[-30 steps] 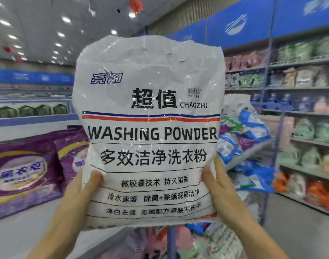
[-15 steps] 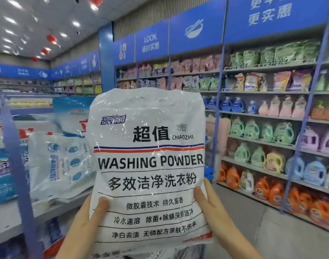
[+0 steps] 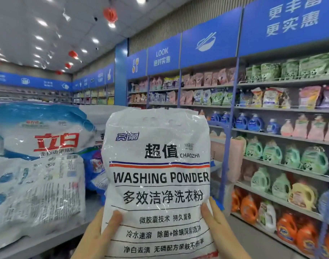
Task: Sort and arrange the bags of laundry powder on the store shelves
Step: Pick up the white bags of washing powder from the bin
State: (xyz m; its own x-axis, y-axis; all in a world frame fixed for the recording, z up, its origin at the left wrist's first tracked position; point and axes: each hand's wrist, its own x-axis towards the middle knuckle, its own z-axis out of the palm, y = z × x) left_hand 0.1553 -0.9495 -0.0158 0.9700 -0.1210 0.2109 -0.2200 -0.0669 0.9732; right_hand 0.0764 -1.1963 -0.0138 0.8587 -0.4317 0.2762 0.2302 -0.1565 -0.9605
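Both the left hand [image 3: 96, 234] and right hand [image 3: 218, 225] grasp an upright white plastic washing-powder bag [image 3: 157, 182], not yet shelved; blue-and-white powder bags [image 3: 42, 165] lie jumbled on the near-left grey shelf [image 3: 47, 242].

Blue-signed wall shelves [image 3: 283, 108] under a spotlit white ceiling [image 3: 75, 21].

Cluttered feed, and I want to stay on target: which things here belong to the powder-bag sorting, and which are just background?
Part of the job:
- white washing powder bag, gripped by left hand and right hand
- blue-and-white powder bags on the grey shelf

Just background:
- detergent bottles across the aisle
- pouches above them
- red lanterns
- blue signs
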